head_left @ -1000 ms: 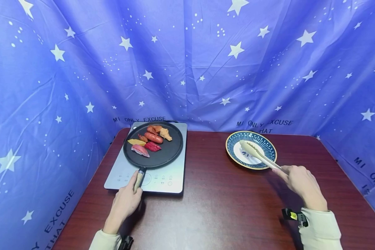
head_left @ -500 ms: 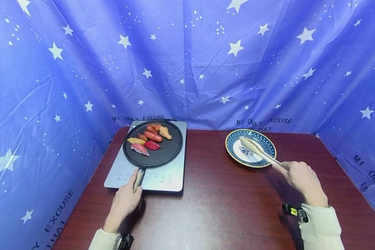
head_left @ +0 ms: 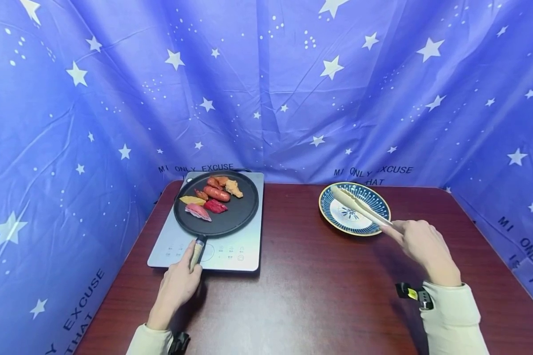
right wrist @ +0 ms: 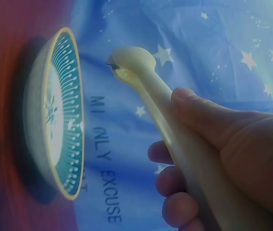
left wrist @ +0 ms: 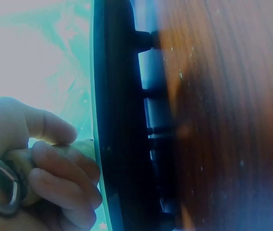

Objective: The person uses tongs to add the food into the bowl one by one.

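My left hand (head_left: 180, 284) grips the wood-look handle (head_left: 197, 253) of a flat black frying pan (head_left: 237, 217). In the left wrist view, fingers and thumb curl round that handle, with a metal ring at its end. Food pieces lie in the pan: a sausage (head_left: 216, 193), a yellow piece (head_left: 192, 200), a pink-and-white slice (head_left: 198, 212), a red piece (head_left: 215, 205) and browned pieces at the back. On the right, my right hand (head_left: 426, 246) holds cream-coloured tongs (head_left: 360, 204) over a blue-and-white plate (head_left: 347, 223). In the right wrist view the tongs' tips (right wrist: 131, 62) are close together, raised above the plate.
The pan stands on a silver induction cooker (head_left: 169, 246) at the table's left. Dark red wood tabletop (head_left: 293, 276) lies between cooker and plate. A blue star-patterned curtain (head_left: 266, 123) hangs behind and at both sides, close to the table edges.
My right hand and the tongs have moved slightly up and left, the tips shifting toward the plate's far left rim. The left hand keeps its grip, and the food stays put.
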Available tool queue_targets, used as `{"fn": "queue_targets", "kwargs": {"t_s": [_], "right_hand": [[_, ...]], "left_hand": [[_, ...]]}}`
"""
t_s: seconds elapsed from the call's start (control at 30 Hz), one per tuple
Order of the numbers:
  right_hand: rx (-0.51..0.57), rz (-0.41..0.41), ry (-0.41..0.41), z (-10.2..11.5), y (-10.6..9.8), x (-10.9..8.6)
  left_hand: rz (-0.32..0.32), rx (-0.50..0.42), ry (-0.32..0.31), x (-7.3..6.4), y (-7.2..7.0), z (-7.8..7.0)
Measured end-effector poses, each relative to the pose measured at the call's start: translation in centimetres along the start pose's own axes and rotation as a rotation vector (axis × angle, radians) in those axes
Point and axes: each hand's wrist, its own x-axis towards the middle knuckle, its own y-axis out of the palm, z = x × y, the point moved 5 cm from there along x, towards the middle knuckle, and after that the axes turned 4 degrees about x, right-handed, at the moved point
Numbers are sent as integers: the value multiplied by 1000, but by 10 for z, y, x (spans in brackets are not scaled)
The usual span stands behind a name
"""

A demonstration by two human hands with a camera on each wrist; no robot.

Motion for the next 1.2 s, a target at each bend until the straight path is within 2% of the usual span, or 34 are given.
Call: {"fn": "queue_targets", "kwargs": {"t_s": [0.23, 0.43, 0.67, 1.0, 1.2], "right_hand": [[-20, 18, -21, 20, -3, 14], [-40, -3, -72, 44, -2, 25], [-25, -8, -122, 70, 7, 37], [13, -22, -242, 114, 20, 57], [41, 15, -266, 136, 31, 66]], "left_hand": [[-5, -7, 4, 0, 0, 0], [-6, -9, 3, 0, 0, 0], [0, -11, -1, -1, 0, 0], [-10, -10, 9, 0, 1, 1], [-6, -12, 10, -1, 0, 2]]}}
